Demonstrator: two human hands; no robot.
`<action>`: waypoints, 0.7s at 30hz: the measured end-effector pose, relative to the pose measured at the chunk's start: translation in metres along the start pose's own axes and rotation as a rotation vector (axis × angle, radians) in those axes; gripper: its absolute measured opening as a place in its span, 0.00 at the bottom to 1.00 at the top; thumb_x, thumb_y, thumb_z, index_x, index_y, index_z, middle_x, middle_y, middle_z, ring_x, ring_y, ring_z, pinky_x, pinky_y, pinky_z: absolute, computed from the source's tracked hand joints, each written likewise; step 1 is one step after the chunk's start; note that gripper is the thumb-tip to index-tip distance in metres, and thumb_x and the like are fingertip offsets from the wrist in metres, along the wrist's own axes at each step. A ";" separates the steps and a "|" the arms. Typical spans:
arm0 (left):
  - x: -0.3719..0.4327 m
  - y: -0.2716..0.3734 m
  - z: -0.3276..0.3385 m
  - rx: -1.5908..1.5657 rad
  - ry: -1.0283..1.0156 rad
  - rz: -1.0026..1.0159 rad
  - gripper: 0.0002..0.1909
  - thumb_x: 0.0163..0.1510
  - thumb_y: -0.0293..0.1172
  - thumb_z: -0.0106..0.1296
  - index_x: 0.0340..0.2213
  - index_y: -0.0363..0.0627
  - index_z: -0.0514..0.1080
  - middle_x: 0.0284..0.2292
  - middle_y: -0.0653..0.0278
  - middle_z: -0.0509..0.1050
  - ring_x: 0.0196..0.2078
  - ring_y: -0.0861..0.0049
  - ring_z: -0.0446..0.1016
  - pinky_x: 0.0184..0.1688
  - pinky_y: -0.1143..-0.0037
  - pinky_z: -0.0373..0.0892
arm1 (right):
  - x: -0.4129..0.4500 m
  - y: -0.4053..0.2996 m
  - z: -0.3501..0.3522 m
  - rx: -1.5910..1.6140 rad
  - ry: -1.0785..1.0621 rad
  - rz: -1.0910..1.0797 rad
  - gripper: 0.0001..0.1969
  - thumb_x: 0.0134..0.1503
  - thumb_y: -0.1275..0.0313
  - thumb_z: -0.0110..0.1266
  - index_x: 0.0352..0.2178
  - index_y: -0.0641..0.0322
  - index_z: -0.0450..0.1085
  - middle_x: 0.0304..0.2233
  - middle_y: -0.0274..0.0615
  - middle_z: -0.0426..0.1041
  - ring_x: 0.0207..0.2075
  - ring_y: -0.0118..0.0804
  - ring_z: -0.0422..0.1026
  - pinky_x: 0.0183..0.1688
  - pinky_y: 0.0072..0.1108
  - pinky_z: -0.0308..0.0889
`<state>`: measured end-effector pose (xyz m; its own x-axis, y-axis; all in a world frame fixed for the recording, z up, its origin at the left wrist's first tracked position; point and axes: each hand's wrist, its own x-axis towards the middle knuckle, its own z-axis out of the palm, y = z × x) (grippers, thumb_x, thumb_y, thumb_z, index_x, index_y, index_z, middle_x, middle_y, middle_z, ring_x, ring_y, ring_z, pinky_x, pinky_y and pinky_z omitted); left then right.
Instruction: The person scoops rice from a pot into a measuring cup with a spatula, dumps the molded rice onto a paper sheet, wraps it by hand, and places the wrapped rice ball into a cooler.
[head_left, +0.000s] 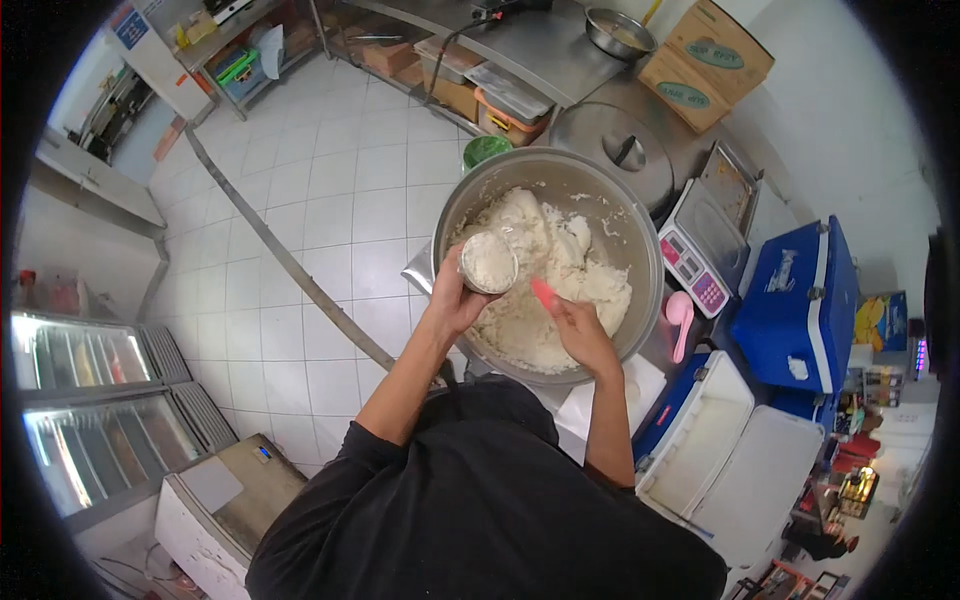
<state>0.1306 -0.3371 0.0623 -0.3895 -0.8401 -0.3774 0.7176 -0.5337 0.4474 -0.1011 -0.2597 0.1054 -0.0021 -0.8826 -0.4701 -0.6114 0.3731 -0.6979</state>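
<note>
A large round metal pot stands before me, with a mass of cooked white rice inside, heaped at the far side. My left hand grips a round cup filled to the top with rice, held over the pot's left part. In my right hand is a pink rice paddle; its blade points up and left, just above the rice. The paddle's handle is hidden by my fingers. A small gap separates the cup and the paddle.
Right of the pot are a digital scale and a pink ladle. An open cooler box and a blue cooler stand farther right. Behind are a round metal lid, cardboard boxes and a green container.
</note>
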 end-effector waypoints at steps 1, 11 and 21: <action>-0.003 0.000 0.009 0.011 -0.012 -0.017 0.22 0.67 0.49 0.36 0.52 0.51 0.68 0.49 0.65 0.74 0.50 0.70 0.75 0.49 0.60 0.74 | 0.005 0.004 0.000 -0.207 -0.044 -0.108 0.24 0.63 0.60 0.55 0.53 0.70 0.68 0.39 0.54 0.76 0.45 0.45 0.74 0.47 0.30 0.68; -0.065 -0.088 0.117 -0.177 -0.205 -0.495 0.41 0.65 0.65 0.24 0.63 0.42 0.57 0.59 0.55 0.65 0.61 0.63 0.65 0.63 0.59 0.60 | -0.101 0.002 0.007 0.344 0.742 -0.283 0.61 0.39 0.67 0.76 0.66 0.74 0.40 0.58 0.62 0.62 0.60 0.52 0.65 0.60 0.34 0.63; -0.081 -0.249 0.063 1.201 -0.651 -0.255 0.14 0.59 0.38 0.59 0.39 0.39 0.76 0.34 0.62 0.78 0.39 0.76 0.76 0.46 0.73 0.71 | -0.032 0.294 -0.085 -0.164 0.987 0.143 0.61 0.34 0.64 0.75 0.64 0.74 0.44 0.57 0.65 0.64 0.57 0.60 0.67 0.60 0.38 0.63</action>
<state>-0.0533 -0.1421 0.0326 -0.8672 -0.4243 -0.2606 -0.2146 -0.1537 0.9645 -0.3483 -0.1462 -0.0391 -0.6923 -0.7024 0.1655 -0.6553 0.5159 -0.5517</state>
